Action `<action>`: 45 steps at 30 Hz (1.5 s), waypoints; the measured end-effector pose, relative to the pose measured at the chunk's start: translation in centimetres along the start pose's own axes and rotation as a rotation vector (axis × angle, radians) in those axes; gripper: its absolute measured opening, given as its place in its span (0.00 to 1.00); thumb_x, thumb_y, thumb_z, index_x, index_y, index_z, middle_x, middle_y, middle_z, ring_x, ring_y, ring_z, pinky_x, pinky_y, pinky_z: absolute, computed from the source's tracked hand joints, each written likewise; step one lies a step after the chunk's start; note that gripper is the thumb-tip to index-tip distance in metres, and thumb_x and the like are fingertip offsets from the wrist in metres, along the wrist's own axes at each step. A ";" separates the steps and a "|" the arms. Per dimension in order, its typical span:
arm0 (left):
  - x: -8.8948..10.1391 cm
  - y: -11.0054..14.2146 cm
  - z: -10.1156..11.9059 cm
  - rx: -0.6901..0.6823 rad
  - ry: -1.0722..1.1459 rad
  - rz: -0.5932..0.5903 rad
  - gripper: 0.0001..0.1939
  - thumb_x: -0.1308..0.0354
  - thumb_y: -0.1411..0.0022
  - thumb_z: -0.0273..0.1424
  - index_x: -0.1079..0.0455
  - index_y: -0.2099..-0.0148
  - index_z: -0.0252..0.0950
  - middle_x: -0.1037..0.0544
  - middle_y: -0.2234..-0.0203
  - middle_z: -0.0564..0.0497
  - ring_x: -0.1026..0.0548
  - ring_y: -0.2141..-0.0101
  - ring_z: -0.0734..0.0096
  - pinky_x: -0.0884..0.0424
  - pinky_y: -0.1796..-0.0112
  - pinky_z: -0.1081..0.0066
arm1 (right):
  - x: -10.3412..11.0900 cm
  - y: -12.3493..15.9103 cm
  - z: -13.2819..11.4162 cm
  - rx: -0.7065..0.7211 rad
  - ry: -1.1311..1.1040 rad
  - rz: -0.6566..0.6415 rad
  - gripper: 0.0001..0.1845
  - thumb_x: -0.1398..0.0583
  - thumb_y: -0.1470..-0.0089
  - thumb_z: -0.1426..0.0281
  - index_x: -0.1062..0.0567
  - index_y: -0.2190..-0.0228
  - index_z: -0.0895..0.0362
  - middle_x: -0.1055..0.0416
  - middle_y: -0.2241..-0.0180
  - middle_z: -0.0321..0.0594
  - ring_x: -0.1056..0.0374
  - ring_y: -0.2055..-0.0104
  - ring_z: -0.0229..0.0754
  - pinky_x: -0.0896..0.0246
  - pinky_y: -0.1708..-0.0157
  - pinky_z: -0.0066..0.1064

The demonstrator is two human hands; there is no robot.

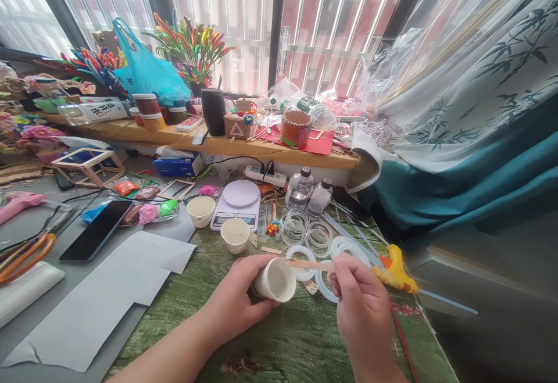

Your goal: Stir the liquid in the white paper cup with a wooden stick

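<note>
My left hand (238, 296) is wrapped round a small white paper cup (275, 280), tilted so its mouth faces right. My right hand (361, 307) pinches a flat wooden stick (310, 264) whose far end reaches the cup's rim. Both hands hover over the green patterned table mat (279, 342). Under the stick lie white plastic rings (300, 254).
Two more paper cups (235, 235) stand beside a white kitchen scale (238, 201). Clear rings (305, 229), two small bottles (300, 188), a yellow glue gun (394, 269), a black phone (98, 229), grey card sheets (108, 290) and orange scissors (26, 255) surround them. A cluttered wooden shelf (209, 142) runs behind.
</note>
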State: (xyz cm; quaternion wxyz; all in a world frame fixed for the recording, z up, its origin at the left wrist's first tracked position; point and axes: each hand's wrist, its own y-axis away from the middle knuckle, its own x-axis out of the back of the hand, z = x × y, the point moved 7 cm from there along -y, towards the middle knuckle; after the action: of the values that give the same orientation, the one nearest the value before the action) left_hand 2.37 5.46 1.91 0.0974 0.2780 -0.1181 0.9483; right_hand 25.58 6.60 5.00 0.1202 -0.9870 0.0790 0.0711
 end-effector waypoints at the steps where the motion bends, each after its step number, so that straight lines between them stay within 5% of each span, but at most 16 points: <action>1: 0.0 0.0 0.0 0.000 -0.001 0.000 0.37 0.28 0.43 0.27 0.32 0.34 0.52 0.21 0.39 0.50 0.26 0.39 0.49 0.30 0.39 0.52 | 0.0 0.0 -0.1 0.014 0.000 -0.005 0.21 0.37 0.31 0.59 0.29 0.76 0.53 0.43 0.77 0.31 0.48 0.72 0.40 0.52 0.71 0.33; 10: 0.1 -0.1 0.1 0.008 -0.004 0.002 0.36 0.28 0.43 0.27 0.30 0.35 0.48 0.21 0.39 0.47 0.25 0.40 0.47 0.29 0.39 0.50 | -0.3 0.1 -1.3 0.204 0.087 -0.069 0.18 0.40 0.29 0.65 0.28 0.74 0.53 0.40 0.76 0.31 0.44 0.72 0.39 0.49 0.72 0.32; 24: 0.1 0.0 0.1 0.004 -0.013 0.009 0.36 0.28 0.43 0.26 0.30 0.35 0.49 0.21 0.39 0.46 0.25 0.39 0.47 0.29 0.39 0.50 | -0.8 0.4 -2.5 0.230 0.190 -0.099 0.18 0.43 0.28 0.66 0.31 0.73 0.52 0.40 0.75 0.32 0.44 0.72 0.40 0.50 0.72 0.33; 34: 0.1 0.0 0.1 -0.017 -0.021 0.027 0.34 0.28 0.42 0.27 0.30 0.36 0.50 0.20 0.41 0.49 0.24 0.41 0.51 0.28 0.40 0.54 | -4.3 -0.3 1.0 0.101 0.638 -0.490 0.21 0.44 0.30 0.62 0.36 0.76 0.53 0.38 0.76 0.32 0.41 0.73 0.40 0.50 0.71 0.34; 45: 0.3 -0.1 0.4 -0.013 -0.013 0.053 0.31 0.28 0.42 0.28 0.27 0.37 0.48 0.18 0.43 0.48 0.22 0.43 0.49 0.26 0.42 0.54 | -4.2 0.0 0.6 0.140 0.663 -0.433 0.22 0.45 0.30 0.60 0.36 0.76 0.53 0.38 0.76 0.33 0.41 0.73 0.40 0.49 0.71 0.34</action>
State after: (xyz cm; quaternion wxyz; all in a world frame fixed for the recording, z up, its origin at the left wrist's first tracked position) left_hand 2.32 5.50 2.41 0.0732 0.2801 -0.1320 0.9480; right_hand 21.40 7.39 5.07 0.1676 -0.9396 -0.0918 -0.2838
